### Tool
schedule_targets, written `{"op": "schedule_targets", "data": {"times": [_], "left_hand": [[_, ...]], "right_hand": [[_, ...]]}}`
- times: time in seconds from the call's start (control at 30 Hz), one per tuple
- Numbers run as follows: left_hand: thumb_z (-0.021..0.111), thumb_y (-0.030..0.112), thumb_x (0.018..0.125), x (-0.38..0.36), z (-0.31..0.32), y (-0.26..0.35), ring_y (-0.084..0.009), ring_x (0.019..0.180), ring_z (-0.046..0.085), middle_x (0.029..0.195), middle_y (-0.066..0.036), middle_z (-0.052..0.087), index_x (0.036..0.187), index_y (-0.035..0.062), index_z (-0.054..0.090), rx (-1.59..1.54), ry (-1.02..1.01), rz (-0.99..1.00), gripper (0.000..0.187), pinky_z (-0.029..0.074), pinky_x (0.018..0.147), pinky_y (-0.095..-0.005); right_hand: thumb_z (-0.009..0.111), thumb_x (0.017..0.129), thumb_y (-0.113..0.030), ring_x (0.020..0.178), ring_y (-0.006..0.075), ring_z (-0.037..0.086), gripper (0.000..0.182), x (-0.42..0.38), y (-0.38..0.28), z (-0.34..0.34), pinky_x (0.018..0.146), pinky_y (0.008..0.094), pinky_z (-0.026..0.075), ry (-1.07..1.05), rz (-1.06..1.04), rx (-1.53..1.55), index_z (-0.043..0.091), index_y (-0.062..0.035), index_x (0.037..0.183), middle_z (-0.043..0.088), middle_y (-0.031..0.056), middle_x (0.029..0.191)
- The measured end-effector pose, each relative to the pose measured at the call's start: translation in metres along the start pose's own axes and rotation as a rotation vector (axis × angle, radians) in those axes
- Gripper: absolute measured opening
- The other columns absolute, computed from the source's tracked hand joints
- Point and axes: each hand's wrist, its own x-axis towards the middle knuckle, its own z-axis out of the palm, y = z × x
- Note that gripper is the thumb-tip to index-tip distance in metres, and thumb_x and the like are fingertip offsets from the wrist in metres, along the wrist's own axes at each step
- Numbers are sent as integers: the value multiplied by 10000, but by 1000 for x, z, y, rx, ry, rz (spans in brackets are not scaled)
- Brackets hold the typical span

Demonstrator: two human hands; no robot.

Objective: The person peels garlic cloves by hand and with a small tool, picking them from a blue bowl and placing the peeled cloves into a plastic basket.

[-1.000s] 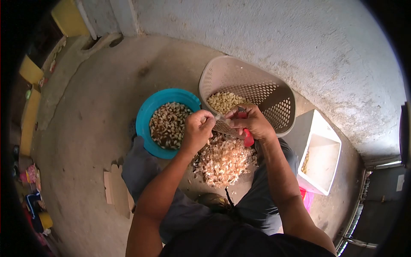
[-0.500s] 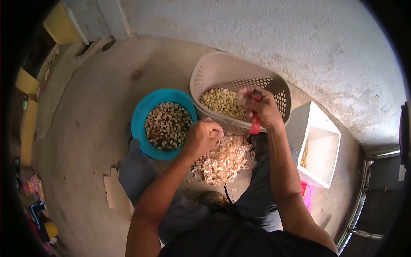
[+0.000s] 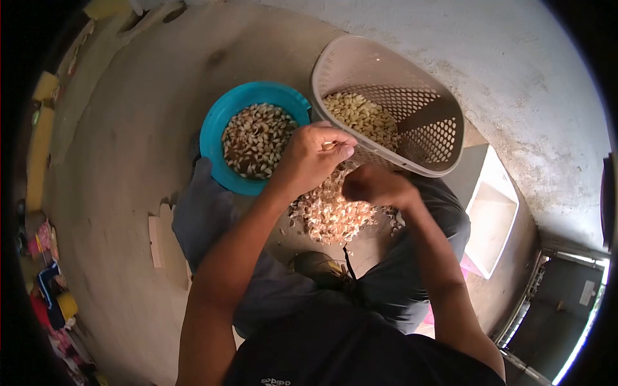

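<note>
Nearest you, the pile of peelings [image 3: 331,212] sits on the floor [image 3: 129,161] between your knees. Your right hand [image 3: 373,186] is low over its right edge, fist closed. The knife with the red handle isn't visible now, so I can't tell whether that grip holds it or just skins.

Your left hand [image 3: 315,154] is a bit farther, above the pile, fingertips [image 3: 341,149] pinched on a small pale piece, probably a clove [image 3: 329,146]; grip is closed on it.

Risks:
- If the blade is hidden in your right fist, working it blind next to your left fingers could nick them.
- The pinched clove is over the peelings, not the basket. If it slips it lands in the waste and gets lost.
- The beige basket [image 3: 412,83] is tilted against the wall. Bump it with your right forearm and the peeled cloves [image 3: 364,116] could spill.
- The blue bowl [image 3: 222,128] of unpeeled cloves [image 3: 257,138] sits just beside your left wrist; a careless elbow could tip it.

Versus half a second ago: your right hand has dropped from over the basket down to the pile and the red handle is gone from sight. Your left hand has lifted from the pile and now pinches something. The view has shifted, so the basket sits farther right. The white bin [image 3: 492,212] is unchanged at the right.
</note>
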Motion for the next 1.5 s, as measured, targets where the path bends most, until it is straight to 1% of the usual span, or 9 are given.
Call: {"op": "schedule_targets", "data": {"times": [0.07, 0.27, 0.43, 0.77, 0.83, 1.0, 1.03, 1.37, 1.5], "left_hand": [[778, 108, 915, 0, -4, 7, -56, 574, 557, 763, -22, 610, 1026, -24, 758, -41, 10, 13, 174, 446, 529, -253], [775, 100, 908, 1, -21, 24, -90, 506, 578, 863, -88, 692, 1038, -32, 745, -455, 65, -310, 188, 464, 443, -245], [733, 140, 935, 3, -44, 15, -122, 514, 612, 813, -66, 661, 1014, 11, 713, -956, 167, -483, 153, 431, 364, -241], [731, 180, 938, 2, -43, 22, -126, 531, 623, 803, -44, 646, 1023, 46, 703, -945, 173, -575, 161, 391, 368, -237], [736, 184, 936, 3, -43, 22, -123, 531, 623, 809, -40, 646, 1025, 45, 703, -932, 176, -569, 168, 392, 367, -236], [767, 182, 918, 5, -39, 18, -120, 530, 623, 808, -36, 646, 990, 42, 709, -869, 208, -521, 168, 399, 367, -234], [770, 181, 915, 5, -37, 17, -120, 528, 622, 805, -36, 646, 972, 42, 710, -845, 201, -523, 162, 399, 366, -235], [765, 172, 915, 2, -5, 4, -122, 507, 587, 778, -55, 636, 955, -16, 716, -566, 98, -475, 199, 441, 404, -247], [742, 182, 939, -2, 14, 7, -120, 495, 571, 776, -58, 636, 1002, -34, 711, -516, 43, -486, 228, 464, 417, -248]], "right_hand": [[664, 868, -138, 890, 386, 688, 144, 33, 40, 60, 806, 492, 552, -51, 155, -344, 673, -3, 918, 695, 200, 929], [633, 859, -68, 966, 390, 696, 248, 87, 134, 129, 781, 483, 572, -11, 373, -303, 647, -26, 1104, 684, 211, 1025], [596, 879, -63, 890, 412, 709, 276, 118, 200, 166, 670, 511, 573, 142, 337, -343, 582, 18, 1142, 657, 252, 1123], [645, 936, -227, 1131, 364, 631, 391, 150, 330, 232, 895, 470, 534, 557, 89, -41, 615, -92, 1302, 676, 190, 1141], [653, 947, -264, 1112, 378, 638, 390, 140, 291, 205, 899, 467, 532, 443, 294, -226, 621, -65, 1281, 680, 182, 1135], [590, 976, -157, 709, 208, 661, 148, 114, 199, 150, 592, 397, 545, 456, 640, 518, 587, -24, 1040, 637, 98, 856], [624, 965, -196, 518, 170, 649, 180, 111, 192, 150, 412, 325, 477, 538, 571, 605, 600, -24, 1013, 649, 83, 789], [669, 961, -103, 509, 155, 641, 164, -4, 14, 35, 421, 285, 495, 270, 310, 537, 618, 41, 1021, 646, 72, 744], [711, 979, -124, 507, 109, 588, 190, -29, -22, 0, 452, 244, 481, 601, 32, 946, 635, 33, 1055, 649, 58, 745]]}}
